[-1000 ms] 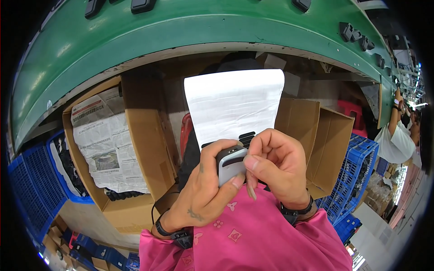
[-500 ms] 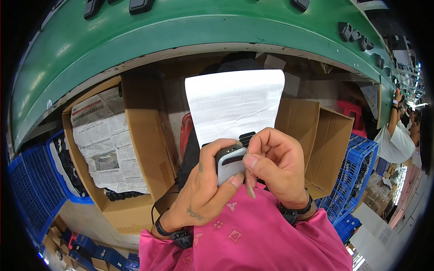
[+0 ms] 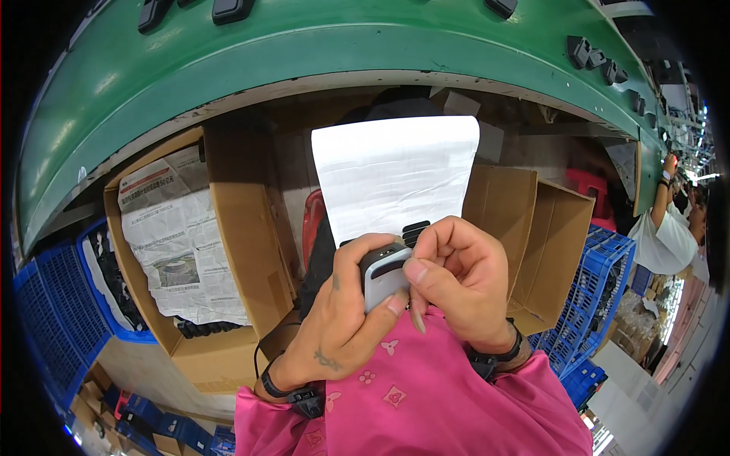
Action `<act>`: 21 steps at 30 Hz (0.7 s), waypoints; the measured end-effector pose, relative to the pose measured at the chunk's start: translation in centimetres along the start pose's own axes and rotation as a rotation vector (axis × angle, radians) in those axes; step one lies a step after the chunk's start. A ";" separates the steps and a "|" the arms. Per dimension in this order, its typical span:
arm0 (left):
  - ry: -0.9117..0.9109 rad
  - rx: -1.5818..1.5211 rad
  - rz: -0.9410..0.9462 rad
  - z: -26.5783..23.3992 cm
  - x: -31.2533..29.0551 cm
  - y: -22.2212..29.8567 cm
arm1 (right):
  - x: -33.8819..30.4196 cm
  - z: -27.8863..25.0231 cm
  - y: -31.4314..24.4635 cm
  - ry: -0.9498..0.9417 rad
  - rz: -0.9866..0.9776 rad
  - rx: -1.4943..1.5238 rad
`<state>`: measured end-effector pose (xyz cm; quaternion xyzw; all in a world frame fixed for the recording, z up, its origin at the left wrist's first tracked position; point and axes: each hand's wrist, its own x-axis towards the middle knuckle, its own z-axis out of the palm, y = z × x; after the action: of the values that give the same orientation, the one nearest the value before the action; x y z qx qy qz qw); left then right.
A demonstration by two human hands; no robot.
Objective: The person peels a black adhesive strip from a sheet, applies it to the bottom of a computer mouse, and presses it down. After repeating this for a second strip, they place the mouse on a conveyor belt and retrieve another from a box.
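Observation:
A small rounded device (image 3: 384, 289) with a silver-grey face and a black end lies in my left hand (image 3: 346, 311). The fingers wrap its far side and the thumb presses on its face. My right hand (image 3: 464, 281) is closed in a pinch, its thumb against the device's right edge. Whatever is between those fingertips, if anything, is hidden. Beyond my hands a white sheet (image 3: 395, 175) stretches away from my lap. A black ribbed piece (image 3: 414, 232) shows on its near end, partly covered by my hands.
A green bench (image 3: 380, 49) crosses ahead, carrying several black parts (image 3: 232, 9). To the left stands a cardboard box (image 3: 251, 228) with newspaper (image 3: 179, 235) inside; another cardboard box (image 3: 544, 251) is at right, beside a blue crate (image 3: 597, 289). A person (image 3: 665, 235) is at far right.
My right hand has shifted very slightly left, its thumb still at the device's edge. My left hand keeps the same hold, with the device almost unmoved.

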<state>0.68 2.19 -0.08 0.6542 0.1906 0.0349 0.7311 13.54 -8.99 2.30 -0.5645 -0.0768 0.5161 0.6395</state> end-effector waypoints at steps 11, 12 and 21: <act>0.014 0.015 0.012 0.0 -0.3 -0.1 | -0.1 0.5 0.6 0.023 -0.039 0.037; 0.015 0.017 0.018 -0.1 -0.3 -0.3 | -0.1 0.6 0.6 0.023 -0.039 0.036; 0.034 -0.346 -0.092 -0.1 0.6 -1.2 | 1.3 -0.7 0.4 0.133 -0.012 -0.140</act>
<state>0.95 2.28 -1.35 0.5085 0.2239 0.0448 0.8302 14.38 -8.48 1.14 -0.6405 -0.0735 0.4671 0.6051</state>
